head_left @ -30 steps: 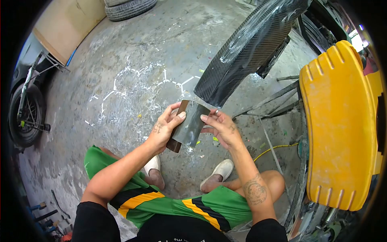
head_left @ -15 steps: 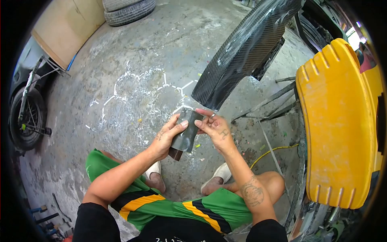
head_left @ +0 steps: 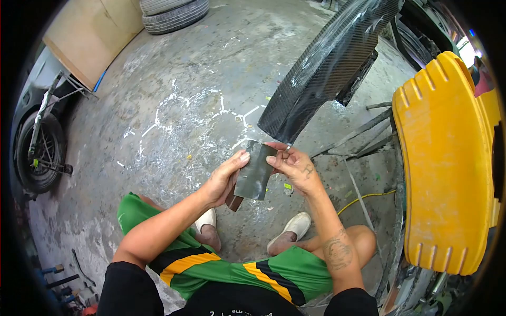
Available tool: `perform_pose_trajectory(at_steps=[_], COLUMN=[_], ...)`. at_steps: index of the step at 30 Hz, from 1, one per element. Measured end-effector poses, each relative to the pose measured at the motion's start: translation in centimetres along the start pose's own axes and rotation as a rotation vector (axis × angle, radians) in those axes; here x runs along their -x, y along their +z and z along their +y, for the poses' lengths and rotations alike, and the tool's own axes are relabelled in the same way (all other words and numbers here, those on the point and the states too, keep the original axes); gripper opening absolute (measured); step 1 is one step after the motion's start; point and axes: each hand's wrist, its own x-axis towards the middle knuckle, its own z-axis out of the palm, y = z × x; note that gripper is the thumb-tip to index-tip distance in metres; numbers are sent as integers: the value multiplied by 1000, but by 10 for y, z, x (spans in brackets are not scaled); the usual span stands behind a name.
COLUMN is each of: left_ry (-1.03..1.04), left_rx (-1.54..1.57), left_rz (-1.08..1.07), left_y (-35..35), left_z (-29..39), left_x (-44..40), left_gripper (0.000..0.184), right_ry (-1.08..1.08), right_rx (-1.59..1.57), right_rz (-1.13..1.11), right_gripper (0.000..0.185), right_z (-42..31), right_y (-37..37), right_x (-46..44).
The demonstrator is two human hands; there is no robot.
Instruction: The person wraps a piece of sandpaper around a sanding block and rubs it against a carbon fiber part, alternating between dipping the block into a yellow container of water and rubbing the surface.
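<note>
Left hand [head_left: 223, 179] and right hand [head_left: 296, 168] both clamped on grey sheet [head_left: 255, 176], mid-scene above stained floor [head_left: 179, 160]; brown block [head_left: 234, 203] behind its left side. Shirt print [head_left: 252, 312] near, cut off, unreadable. Yellow panel [head_left: 443, 168] right, tyres [head_left: 175, 19] far left.

A dark grey sheet [head_left: 256, 176] is held between the left hand [head_left: 226, 178] and the right hand [head_left: 296, 171], with a brown block [head_left: 235, 203] partly covered beneath it. Beyond, a black woven-patterned panel [head_left: 327, 71] is seen; a yellow ribbed part [head_left: 445, 168] is placed rightward, and tyres [head_left: 175, 20] are stacked on the floor [head_left: 237, 63].
</note>
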Motion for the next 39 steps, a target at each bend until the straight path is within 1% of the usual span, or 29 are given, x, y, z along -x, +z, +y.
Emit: perform_pose_trajectory(at_steps=[1, 3, 6, 9, 12, 19, 21, 22, 24, 25, 27, 28, 29, 31, 34, 39], left_ry=[0, 17, 7, 12, 29, 52, 45, 46, 52, 52, 53, 78, 77, 85, 100, 101], left_rx=[0, -60, -85, -65, -34, 14, -39, -38, -163, -163, -261, -286, -287, -143, -172, -201], left_rz=[1, 58, 49, 98, 73, -8, 60, 60, 80, 80, 115, 144, 143, 130, 135, 135], left_y=[0, 2, -1, 5, 6, 2, 2, 2, 1, 3, 8, 9, 8, 6, 8, 7], left_z=[-1, -1, -3, 0, 2, 2, 1, 1, 3, 4, 5, 3, 2, 1, 2, 3], left_x=[0, -1, 0, 5, 4, 1, 1, 1, 1, 2, 4, 3, 3, 3, 3, 2], left_gripper=[60, 52, 50, 46, 43, 46, 51, 51, 53, 53, 52, 52, 52, 51, 48, 47], right_ry=[1, -15, -7, -5, 18, -12, -41, -41, 3, 3, -64, -75, -75, -132, -155, -142], right_rx=[-1, 48, 62, 61, 56, 7, 2, 3, 63, 63, 135, 100, 100, 100, 50, 77], right_rz=[0, -9, -2, -28, -59, -97, -77, -78, 52, 51, 91, 94, 96, 70, 64, 35], right_gripper=[48, 47, 46, 47, 48, 51, 51, 51, 50, 50, 47, 46, 46, 45, 43, 42], right_z=[0, -1, -2, -3, -6, -1, -3, -6, -11, -8, 0, 2, 4, 6, 5, -1], right_y=[-1, -3, -1, -1, 0, 0, 4, 6, 11, 11, 8, 8, 8, 11, 16, 13], right_x=[0, 0, 1, 1, 3, 1, 2, 4, 7, 6, 2, 2, 1, 0, 1, 2])
